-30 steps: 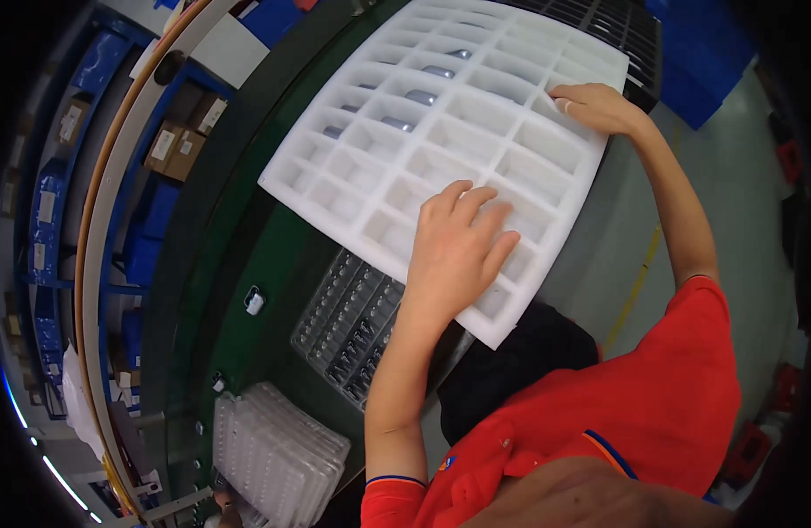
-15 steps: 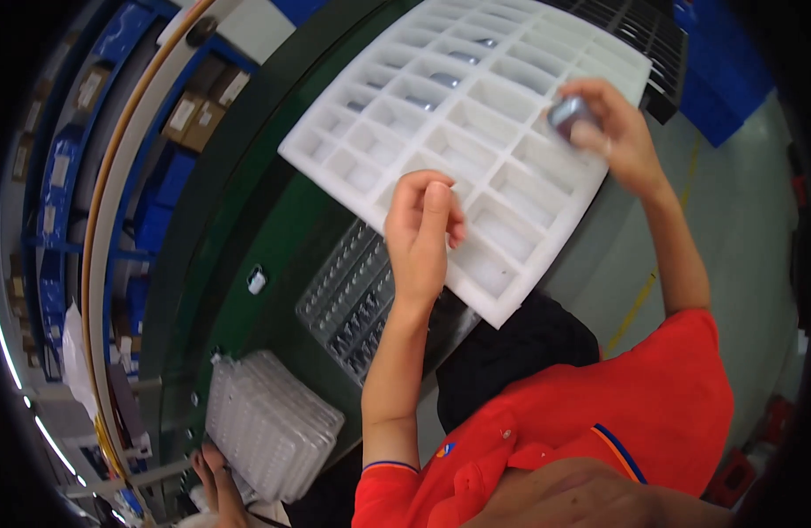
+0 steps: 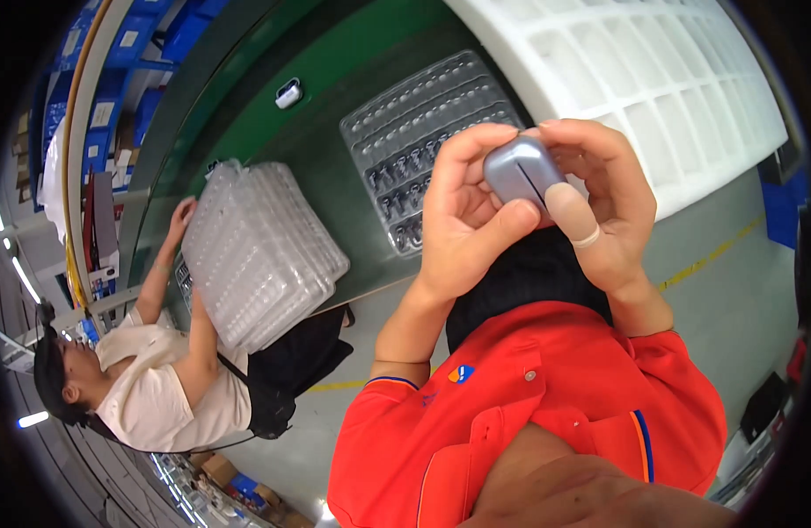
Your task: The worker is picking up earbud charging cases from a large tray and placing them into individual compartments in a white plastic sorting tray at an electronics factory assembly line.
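Close to my body, both hands hold a small glossy grey-blue earbud case with a dark seam line across it. My left hand wraps its left side, the thumb pressed near the lower edge. My right hand grips the right side, with a pale finger cover on its thumb over the seam. The fingers hide the case's underside. Just beyond my right hand lies a large white foam tray with rows of pockets. To the left of my left hand is a clear plastic tray holding several small dark parts.
A stack of clear plastic trays stands at the left on the green workbench. A small white case sits near the bench's far side. A co-worker in a light top reaches beside the stack.
My right hand has brought the case from above the foam tray toward my body, and my left hand now grips it too. The view has swung left, bringing the co-worker into sight.
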A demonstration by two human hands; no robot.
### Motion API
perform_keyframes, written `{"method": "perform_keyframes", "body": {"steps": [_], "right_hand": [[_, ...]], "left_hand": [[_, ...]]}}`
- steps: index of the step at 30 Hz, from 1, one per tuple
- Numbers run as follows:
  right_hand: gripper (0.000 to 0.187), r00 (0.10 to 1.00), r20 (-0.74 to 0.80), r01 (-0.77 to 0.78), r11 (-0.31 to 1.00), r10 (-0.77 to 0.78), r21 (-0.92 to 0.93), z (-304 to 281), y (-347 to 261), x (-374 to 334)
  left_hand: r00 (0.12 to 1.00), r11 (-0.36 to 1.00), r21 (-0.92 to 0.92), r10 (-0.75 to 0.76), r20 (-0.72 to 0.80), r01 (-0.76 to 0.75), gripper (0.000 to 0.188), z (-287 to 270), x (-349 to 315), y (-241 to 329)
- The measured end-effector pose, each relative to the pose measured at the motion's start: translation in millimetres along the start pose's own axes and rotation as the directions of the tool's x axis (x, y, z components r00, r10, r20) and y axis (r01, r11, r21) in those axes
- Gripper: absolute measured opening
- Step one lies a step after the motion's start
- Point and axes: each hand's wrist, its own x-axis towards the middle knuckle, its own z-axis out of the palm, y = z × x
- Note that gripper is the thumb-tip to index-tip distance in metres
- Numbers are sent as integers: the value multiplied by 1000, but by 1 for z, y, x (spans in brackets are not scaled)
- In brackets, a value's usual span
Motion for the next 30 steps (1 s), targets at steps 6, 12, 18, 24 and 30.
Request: {"method": "perform_keyframes", "body": {"steps": [6, 12, 18, 24, 30], "right_hand": [[26, 993, -117, -20, 999, 24, 34, 36, 1, -1], [28, 982, 140, 162, 935, -123, -315, 56, 10, 1], [24, 949, 291, -74, 982, 122, -172, 54, 25, -31], [17, 993, 55, -78, 919, 108, -387, 36, 77, -54], [17, 967, 254, 190, 739, -26, -647, 44, 120, -10]], "left_hand": [[983, 982, 52, 183, -1, -182, 62, -26, -34, 16], [904, 464, 816, 397, 157, -346, 60, -41, -46, 18], [953, 409, 883, 280, 116, -228, 58, -58, -73, 18], [989, 495, 863, 45, -144, 103, 53, -82, -81, 7], [723, 694, 706, 559, -406, -140, 36, -167, 48, 13]]}}
